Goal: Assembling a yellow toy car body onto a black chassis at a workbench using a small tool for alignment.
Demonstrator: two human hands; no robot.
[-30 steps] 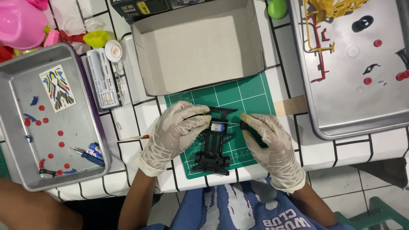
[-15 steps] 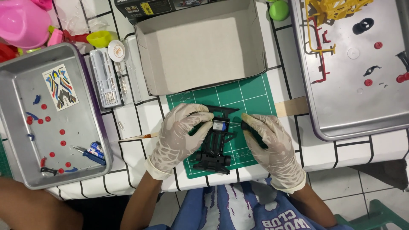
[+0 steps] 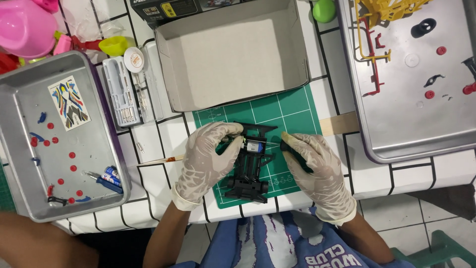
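Black chassis [image 3: 252, 166]: lay on the green cutting mat [image 3: 292, 106], near its front edge.
Left hand [image 3: 208, 159]: gloved, fingers closed on the chassis.
Right hand [image 3: 317, 171]: gloved, gripped a small dark part.

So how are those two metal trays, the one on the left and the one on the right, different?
The left tray lies wholly in view and holds a sticker sheet, small red round pieces and blue bits. The right tray runs past the picture's edge and holds yellow and red part frames plus a few black pieces. Both are shiny, rimmed rectangular metal trays resting on the tiled table.
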